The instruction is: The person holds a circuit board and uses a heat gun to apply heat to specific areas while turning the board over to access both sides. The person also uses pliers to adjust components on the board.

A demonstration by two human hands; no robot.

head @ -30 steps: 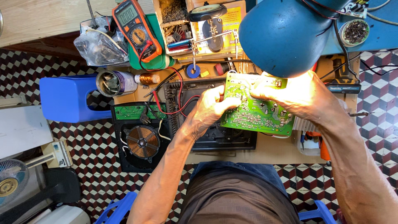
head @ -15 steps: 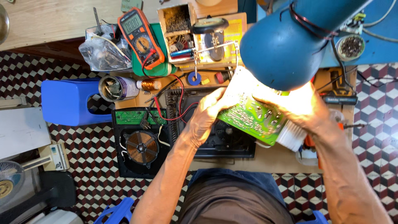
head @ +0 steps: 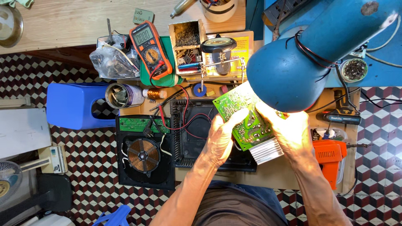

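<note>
While both hands grip it, green circuit board (head: 245, 117) sits tilted above the black appliance casing (head: 197, 134), under the blue lamp shade (head: 289, 71). Left hand (head: 221, 138): closed on the board's left edge. Right hand (head: 291, 132): closed on its right edge, beside the silver heat sink (head: 266, 150). Nearby: orange multimeter (head: 150, 48), copper induction coil (head: 143, 155), orange drill (head: 330, 157).
</note>
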